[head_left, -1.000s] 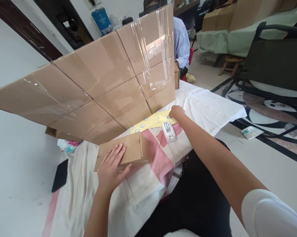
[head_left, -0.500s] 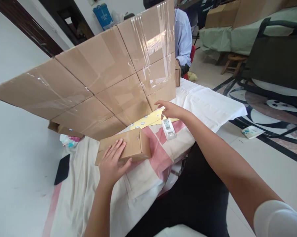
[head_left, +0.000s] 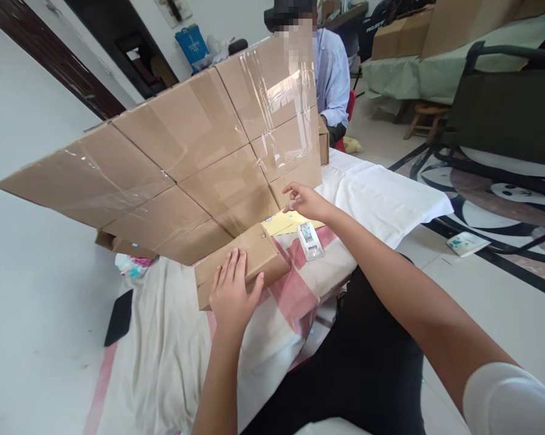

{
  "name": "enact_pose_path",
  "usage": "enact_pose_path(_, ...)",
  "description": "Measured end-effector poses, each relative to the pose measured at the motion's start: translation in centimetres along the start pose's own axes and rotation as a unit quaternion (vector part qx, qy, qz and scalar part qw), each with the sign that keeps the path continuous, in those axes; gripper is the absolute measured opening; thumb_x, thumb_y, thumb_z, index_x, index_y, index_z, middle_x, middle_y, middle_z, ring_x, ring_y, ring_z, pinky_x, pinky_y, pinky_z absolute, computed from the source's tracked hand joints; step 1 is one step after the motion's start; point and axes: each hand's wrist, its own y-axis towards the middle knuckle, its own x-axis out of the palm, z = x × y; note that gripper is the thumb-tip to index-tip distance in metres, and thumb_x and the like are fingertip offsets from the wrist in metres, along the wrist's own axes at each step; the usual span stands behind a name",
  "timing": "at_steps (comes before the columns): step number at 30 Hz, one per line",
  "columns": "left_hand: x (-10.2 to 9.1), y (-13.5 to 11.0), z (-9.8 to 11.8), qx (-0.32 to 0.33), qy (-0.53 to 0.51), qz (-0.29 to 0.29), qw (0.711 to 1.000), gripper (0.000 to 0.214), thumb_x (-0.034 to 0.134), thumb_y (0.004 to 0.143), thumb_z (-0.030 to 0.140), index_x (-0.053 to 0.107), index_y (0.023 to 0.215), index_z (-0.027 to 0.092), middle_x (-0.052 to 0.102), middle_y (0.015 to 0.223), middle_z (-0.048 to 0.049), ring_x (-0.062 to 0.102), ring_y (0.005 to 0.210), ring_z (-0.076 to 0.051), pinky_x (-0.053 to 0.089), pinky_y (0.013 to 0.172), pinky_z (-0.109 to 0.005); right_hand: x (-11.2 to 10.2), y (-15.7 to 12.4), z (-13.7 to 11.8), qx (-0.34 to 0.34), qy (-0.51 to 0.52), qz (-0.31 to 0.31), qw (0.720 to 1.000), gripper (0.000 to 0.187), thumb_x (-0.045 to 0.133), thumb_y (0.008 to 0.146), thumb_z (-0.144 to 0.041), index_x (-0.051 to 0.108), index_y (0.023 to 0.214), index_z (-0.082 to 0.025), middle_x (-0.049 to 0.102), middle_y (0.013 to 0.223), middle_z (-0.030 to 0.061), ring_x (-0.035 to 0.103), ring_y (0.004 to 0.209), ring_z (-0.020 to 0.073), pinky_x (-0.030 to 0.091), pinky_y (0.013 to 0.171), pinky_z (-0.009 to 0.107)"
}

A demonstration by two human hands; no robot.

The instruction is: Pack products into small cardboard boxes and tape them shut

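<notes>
My left hand (head_left: 234, 287) rests flat on top of a closed cardboard box (head_left: 258, 257), fingers spread and thumb along its near edge. My right hand (head_left: 306, 201) hovers over a yellow patterned sheet (head_left: 295, 223), its index finger stretched out and the other fingers partly bent. Something small and pale shows by its fingertips, too indistinct to name. Just below that hand lies a clear plastic package (head_left: 310, 241) with a small printed insert. Behind both hands stands a large taped cardboard panel (head_left: 213, 181), and the box's far side is close to its foot.
A white and pink cloth (head_left: 295, 296) covers the table. Beyond the panel sits a person in a light blue shirt (head_left: 333, 75). A dark flat object (head_left: 119, 317) lies at the left edge. To the right are a dark folding chair (head_left: 503, 115) and a small book (head_left: 467, 243) on the floor.
My left hand has slid the box to the right and turned it, covering part of the yellow sheet. My right hand has moved slightly, its fingers more bent.
</notes>
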Motion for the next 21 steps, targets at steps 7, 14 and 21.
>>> enact_pose_path(7, -0.1, -0.2, 0.0, 0.003, 0.005, -0.006, 1.0, 0.057, 0.059, 0.094, 0.042, 0.055, 0.145, 0.017, 0.059, 0.147, -0.0131, 0.059, 0.133, -0.034, 0.043, 0.112, -0.048, -2.2, 1.4, 1.8, -0.011, -0.171, 0.084, 0.982, 0.033, 0.052, 0.075, -0.003, 0.062, 0.104, -0.015, 0.068, 0.089, 0.0047, 0.066, 0.082, 0.0182, 0.049, 0.07, 0.026)
enact_pose_path(14, -0.1, -0.3, 0.0, -0.007, 0.007, -0.011, 1.0, 0.058, 0.058, 0.095, 0.043, 0.054, 0.147, 0.018, 0.057, 0.15, -0.0113, 0.058, 0.135, -0.032, 0.041, 0.113, -0.046, -2.2, 3.0, 4.6, 0.047, -0.264, 0.088, 0.959, 0.031, 0.053, 0.076, 0.0, 0.071, 0.099, -0.01, 0.074, 0.106, 0.012, 0.064, 0.093, 0.02, 0.048, 0.083, 0.028)
enact_pose_path(21, 0.1, -0.2, -0.1, -0.003, 0.01, -0.017, 1.0, 0.057, 0.057, 0.095, 0.043, 0.054, 0.146, 0.018, 0.058, 0.149, -0.0115, 0.058, 0.135, -0.032, 0.041, 0.113, -0.046, -2.4, 2.2, 2.6, 0.14, -0.316, -0.003, 0.938, 0.017, 0.064, 0.079, -0.005, 0.073, 0.092, -0.012, 0.075, 0.105, 0.013, 0.068, 0.096, 0.0224, 0.048, 0.079, 0.026)
